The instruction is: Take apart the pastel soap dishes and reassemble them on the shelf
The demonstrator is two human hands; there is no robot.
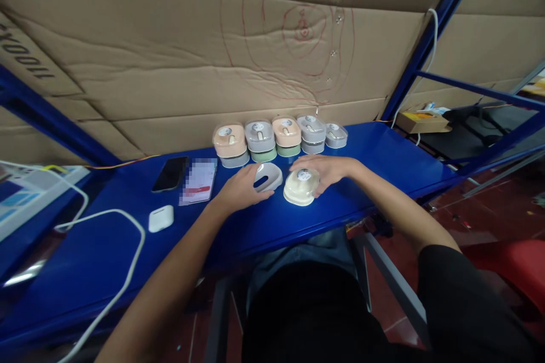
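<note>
My left hand (240, 190) is closed on a grey oval tray (272, 177) with a dark slot in its middle, tilted up a little above the blue table. Close by on the right, my right hand (326, 173) grips a cream box (299, 190) with a clear lid and a round white label. The two pieces are apart. Behind them stands a row of lidded boxes: a peach box (229, 139) on a grey one, a grey box (259, 133) on a green one, another peach box (286, 129), and more grey boxes (313, 127).
Left on the blue table (238, 232) lie a black phone (170, 174), a lit phone (199, 181) and a white earbud case (160, 219). A white cable (136, 261) crosses the left side. Cardboard (170, 51) walls the back, between blue posts (409, 79).
</note>
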